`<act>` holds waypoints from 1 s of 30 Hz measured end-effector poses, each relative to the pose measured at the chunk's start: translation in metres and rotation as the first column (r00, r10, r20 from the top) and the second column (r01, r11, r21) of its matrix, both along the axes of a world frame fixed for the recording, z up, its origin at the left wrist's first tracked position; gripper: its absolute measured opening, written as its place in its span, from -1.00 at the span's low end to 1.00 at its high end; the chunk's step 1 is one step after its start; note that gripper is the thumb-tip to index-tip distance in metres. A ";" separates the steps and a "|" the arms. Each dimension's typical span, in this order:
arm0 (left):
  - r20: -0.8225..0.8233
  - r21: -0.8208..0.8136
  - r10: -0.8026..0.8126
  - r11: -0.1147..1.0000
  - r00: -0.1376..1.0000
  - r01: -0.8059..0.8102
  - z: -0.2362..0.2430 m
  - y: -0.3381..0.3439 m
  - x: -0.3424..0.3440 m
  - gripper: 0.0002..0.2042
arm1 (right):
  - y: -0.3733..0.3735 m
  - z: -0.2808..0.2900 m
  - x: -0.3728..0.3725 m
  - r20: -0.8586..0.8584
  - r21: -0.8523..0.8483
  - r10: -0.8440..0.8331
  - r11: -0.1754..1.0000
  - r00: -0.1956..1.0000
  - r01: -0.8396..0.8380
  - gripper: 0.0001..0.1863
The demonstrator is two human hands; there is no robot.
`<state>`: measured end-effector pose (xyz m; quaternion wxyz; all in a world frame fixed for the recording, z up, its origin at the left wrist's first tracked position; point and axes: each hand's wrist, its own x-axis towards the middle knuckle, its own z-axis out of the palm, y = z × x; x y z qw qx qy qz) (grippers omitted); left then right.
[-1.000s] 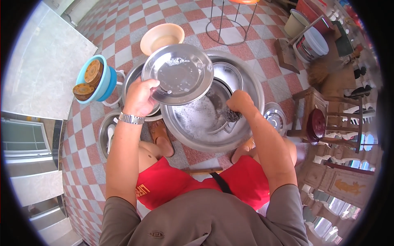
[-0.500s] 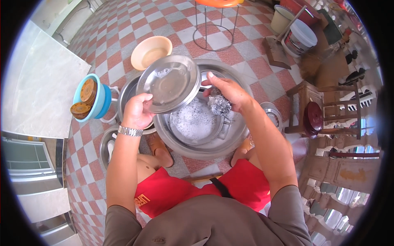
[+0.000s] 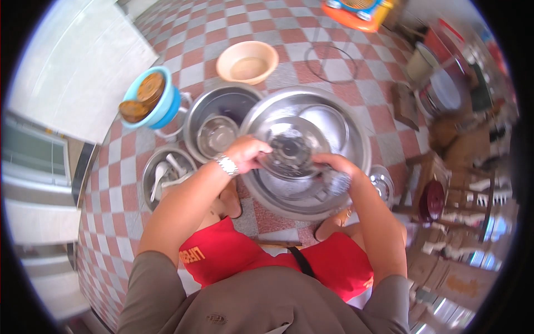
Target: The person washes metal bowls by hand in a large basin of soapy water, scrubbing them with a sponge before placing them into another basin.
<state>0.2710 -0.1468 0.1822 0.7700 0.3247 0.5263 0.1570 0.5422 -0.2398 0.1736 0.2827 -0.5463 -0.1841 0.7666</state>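
Both hands hold a blurred round stainless dish [image 3: 292,146] over a wide steel basin [image 3: 360,131] with other metal dishes inside. My left hand [image 3: 247,153] has its fingers closed on the dish's left rim. My right hand [image 3: 336,167] grips the right rim, with a silvery mesh scourer [image 3: 337,182] in the same hand. Left of them, a second steel basin [image 3: 197,108] contains a smaller metal bowl [image 3: 214,136]; nearer me, another basin [image 3: 150,172] has white spoons [image 3: 158,181].
A turquoise basin [image 3: 136,92] with brown stacked dishes stands at left, a peach basin [image 3: 247,64] beyond. At back are a wire stand [image 3: 328,69] and orange object [image 3: 364,25]. Buckets [image 3: 439,94], a wooden chair [image 3: 417,183] and stacked lids [image 3: 384,183] are at right.
The dish has moved down and right, lower into the large basin, uncovering the left basin's bowl. My right hand has dropped and now grips the rim as well. The view has shifted.
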 end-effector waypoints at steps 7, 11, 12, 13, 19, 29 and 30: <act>0.056 0.168 -0.030 0.986 0.998 0.021 0.018 -0.013 0.001 -0.51 | -0.003 -0.002 0.013 0.211 0.038 0.077 0.996 0.974 -0.087 -0.45; -0.017 0.182 0.060 0.982 0.998 -0.056 0.044 0.001 -0.012 -0.57 | 0.003 0.036 -0.022 0.289 0.196 0.019 0.977 0.957 -0.078 -0.50; -0.008 0.206 0.127 0.971 0.992 -0.122 0.045 0.005 -0.017 -0.62 | 0.006 0.042 -0.027 0.274 0.266 -0.033 0.963 0.961 -0.043 -0.52; -0.015 0.217 0.124 0.969 0.992 -0.118 0.058 0.010 -0.018 -0.65 | 0.009 0.033 -0.024 0.293 0.306 -0.082 0.952 0.953 -0.012 -0.45; -0.064 0.350 0.269 0.908 0.961 -0.231 0.081 0.050 -0.112 -0.66 | 0.025 0.065 -0.048 0.152 0.363 0.066 0.924 0.986 -0.118 -0.42; -0.422 0.370 0.682 0.731 0.597 -0.574 -0.099 0.067 -0.231 -0.62 | 0.033 0.048 -0.044 0.272 0.185 0.010 0.981 0.962 -0.062 -0.57; -0.430 0.365 0.680 0.732 0.594 -0.575 -0.116 0.068 -0.236 -0.62 | 0.034 0.047 -0.046 0.286 0.172 0.013 0.983 0.958 -0.064 -0.57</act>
